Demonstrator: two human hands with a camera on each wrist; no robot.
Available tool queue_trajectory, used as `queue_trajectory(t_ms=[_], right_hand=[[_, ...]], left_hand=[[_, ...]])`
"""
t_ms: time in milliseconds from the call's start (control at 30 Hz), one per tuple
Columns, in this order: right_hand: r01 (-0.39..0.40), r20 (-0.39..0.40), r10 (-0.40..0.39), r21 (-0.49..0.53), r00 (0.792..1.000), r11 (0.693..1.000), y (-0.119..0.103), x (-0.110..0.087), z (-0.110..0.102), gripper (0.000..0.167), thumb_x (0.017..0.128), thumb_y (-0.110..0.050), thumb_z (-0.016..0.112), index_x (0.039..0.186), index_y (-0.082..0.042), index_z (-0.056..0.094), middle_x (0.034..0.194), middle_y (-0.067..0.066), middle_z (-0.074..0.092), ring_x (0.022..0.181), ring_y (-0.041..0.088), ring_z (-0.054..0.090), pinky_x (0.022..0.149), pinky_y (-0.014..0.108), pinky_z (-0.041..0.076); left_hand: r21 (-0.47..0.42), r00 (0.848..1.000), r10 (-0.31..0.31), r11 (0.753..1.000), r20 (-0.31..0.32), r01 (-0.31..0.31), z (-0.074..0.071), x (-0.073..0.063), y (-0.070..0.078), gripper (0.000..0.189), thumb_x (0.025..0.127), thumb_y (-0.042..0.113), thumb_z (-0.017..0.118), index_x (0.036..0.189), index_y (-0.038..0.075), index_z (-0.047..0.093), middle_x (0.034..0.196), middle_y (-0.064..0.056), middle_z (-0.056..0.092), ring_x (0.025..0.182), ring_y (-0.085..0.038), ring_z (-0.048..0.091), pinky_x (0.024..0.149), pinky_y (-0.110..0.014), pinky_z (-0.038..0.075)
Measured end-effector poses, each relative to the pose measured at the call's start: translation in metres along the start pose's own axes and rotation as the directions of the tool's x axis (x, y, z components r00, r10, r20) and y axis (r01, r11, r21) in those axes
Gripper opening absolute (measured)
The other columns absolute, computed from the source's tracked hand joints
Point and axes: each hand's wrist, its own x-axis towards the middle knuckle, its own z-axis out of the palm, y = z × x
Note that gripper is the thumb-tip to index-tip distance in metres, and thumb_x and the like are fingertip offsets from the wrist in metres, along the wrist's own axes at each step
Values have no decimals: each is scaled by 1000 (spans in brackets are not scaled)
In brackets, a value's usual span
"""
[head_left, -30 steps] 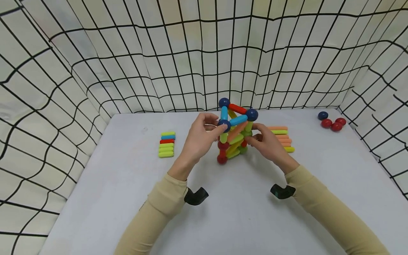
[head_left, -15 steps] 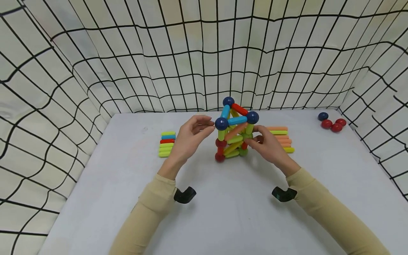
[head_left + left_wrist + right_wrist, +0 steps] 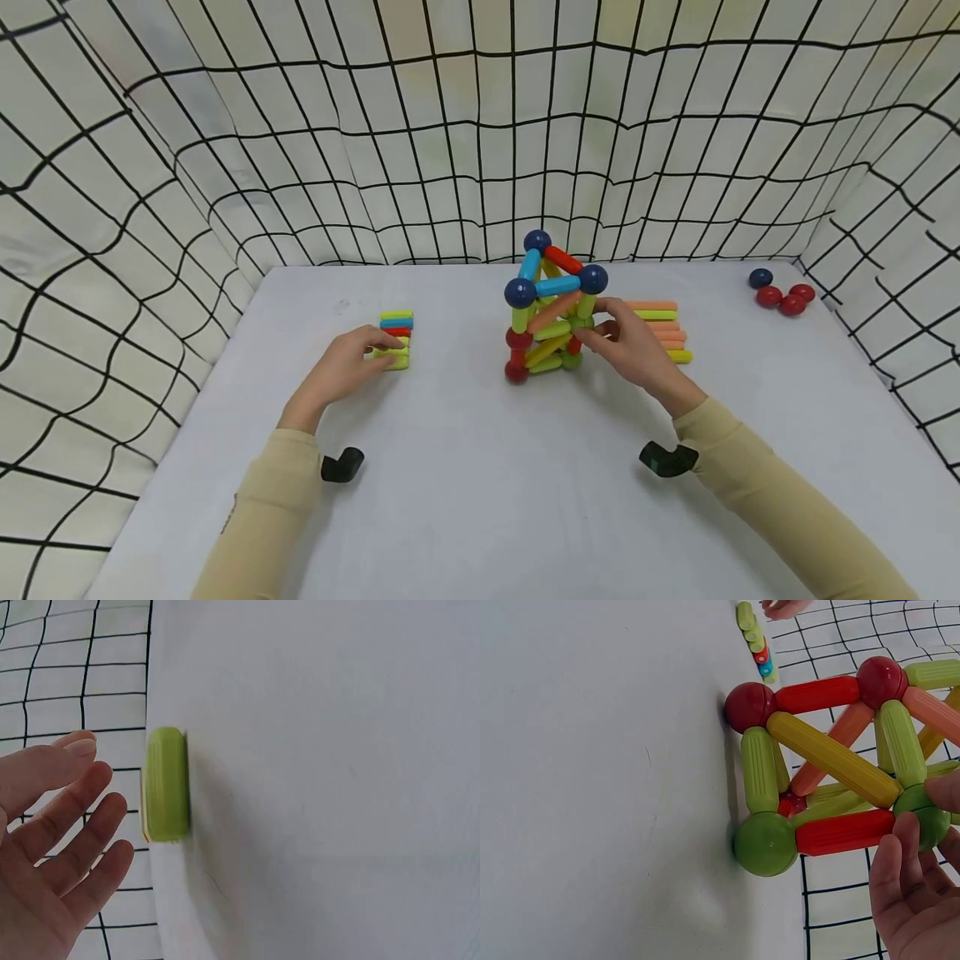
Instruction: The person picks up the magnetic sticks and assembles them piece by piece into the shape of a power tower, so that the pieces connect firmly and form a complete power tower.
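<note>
A two-storey tower of magnetic sticks and balls (image 3: 558, 285) stands upright on the white table, with blue balls at its top corners and red and green ones lower down. My right hand (image 3: 633, 346) pinches a mid-height green ball (image 3: 930, 823) on the tower's right side. My left hand (image 3: 345, 362) hovers over a row of short sticks (image 3: 396, 323), fingertips overlapping the nearest lime ones in the head view. In the left wrist view its loosely bent fingers are apart, beside a lime stick (image 3: 169, 784), with nothing between them.
Longer orange, lime and yellow sticks (image 3: 660, 315) lie in a row behind my right hand. Several loose balls (image 3: 780, 297), red and dark blue, sit at the back right. Black netting (image 3: 480, 133) over white sheeting encloses the back and sides.
My left hand has let go of the tower's front blue ball and moved left and down to the short sticks. The tower shifted slightly left and turned. My right hand stays on it.
</note>
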Motion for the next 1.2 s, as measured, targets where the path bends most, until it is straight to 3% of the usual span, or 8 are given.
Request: queue_trajectory(t_ms=[133,333,600,700,800,1000,1133,1200], right_hand=[[-2,3,2,7,1000,1000,1,0,1,57,96,-31,64,141,-5,41,136,13,46,106,30,56,85,36,51],[-15,9,15,17,1000,1000,1,0,0,58,96,-32,63,142,-7,40,136,11,45,106,29,56,85,35,50],[-44,22,43,33,999,998,0,1,-2,59,95,-35,64,143,-10,39,137,9,44,110,29,53,89,40,50],[-47,23,46,34,999,998,1,1,-2,60,95,-36,64,143,-10,39,138,9,43,111,30,53,90,41,50],[-44,22,43,33,999,998,1,1,-2,60,95,-35,64,143,-10,39,139,9,43,111,30,53,91,41,50],[-38,15,38,22,999,999,0,0,-1,58,95,-35,63,143,-11,40,138,9,44,109,29,54,89,39,50],[-30,13,30,13,999,999,1,1,0,57,96,-34,63,142,-10,41,136,9,45,105,29,56,85,37,51],[-27,9,27,6,1000,1000,1,1,0,56,96,-33,63,142,-9,41,136,10,45,104,29,56,84,36,51]], left_hand=[[-17,997,-62,998,37,63,-4,-2,-17,22,92,7,65,113,1,69,113,-13,65,106,-31,58,96,-48,48],[-46,994,-81,995,75,85,-2,-2,-27,23,91,7,68,113,4,70,112,-13,66,103,-28,60,93,-45,50],[15,985,-103,995,141,102,6,1,-15,30,85,5,71,113,-1,67,102,-11,65,95,-25,59,85,-39,49],[-17,988,-45,999,145,48,8,5,2,31,86,3,67,117,-3,66,105,-11,66,97,-25,60,87,-39,51],[-166,994,9,986,107,9,10,10,27,32,91,7,65,122,1,65,115,-9,65,104,-24,62,90,-39,52],[-496,998,54,866,-33,-63,10,23,93,36,93,16,67,128,9,59,124,-5,60,113,-21,61,96,-35,51],[-580,985,102,798,-138,-164,13,32,127,36,93,15,68,127,8,60,121,-5,62,112,-20,59,96,-32,50],[-590,977,127,781,-171,-204,15,37,139,35,93,15,68,126,7,61,120,-5,63,112,-20,59,96,-32,50]])
